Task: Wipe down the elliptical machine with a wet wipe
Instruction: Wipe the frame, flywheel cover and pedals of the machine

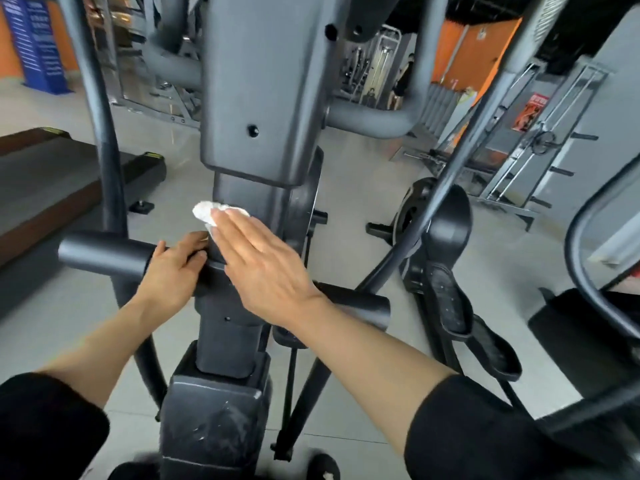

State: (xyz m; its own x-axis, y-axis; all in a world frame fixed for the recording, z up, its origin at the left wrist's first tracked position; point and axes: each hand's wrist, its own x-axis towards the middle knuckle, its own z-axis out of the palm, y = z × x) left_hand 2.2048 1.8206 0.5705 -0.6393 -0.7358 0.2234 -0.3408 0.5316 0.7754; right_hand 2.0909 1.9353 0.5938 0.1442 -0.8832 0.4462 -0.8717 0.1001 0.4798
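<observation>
The dark grey elliptical machine (258, 81) fills the middle of the view, its central column running from top to bottom. My right hand (263, 265) lies flat with straight fingers on the column and presses a crumpled white wet wipe (204, 213) against it; part of the wipe is hidden under my fingers. My left hand (173, 268) grips the black crossbar (104, 252) where it meets the column, fingers curled over the bar. The right end of the crossbar (363, 303) shows past my right wrist.
A black foot pedal (446, 299) and swing arm (485, 119) stand to the right. A curved handle bar (104, 133) rises at the left. A treadmill deck (52, 181) lies far left. Weight racks (540, 143) and other gym machines stand behind on the grey tiled floor.
</observation>
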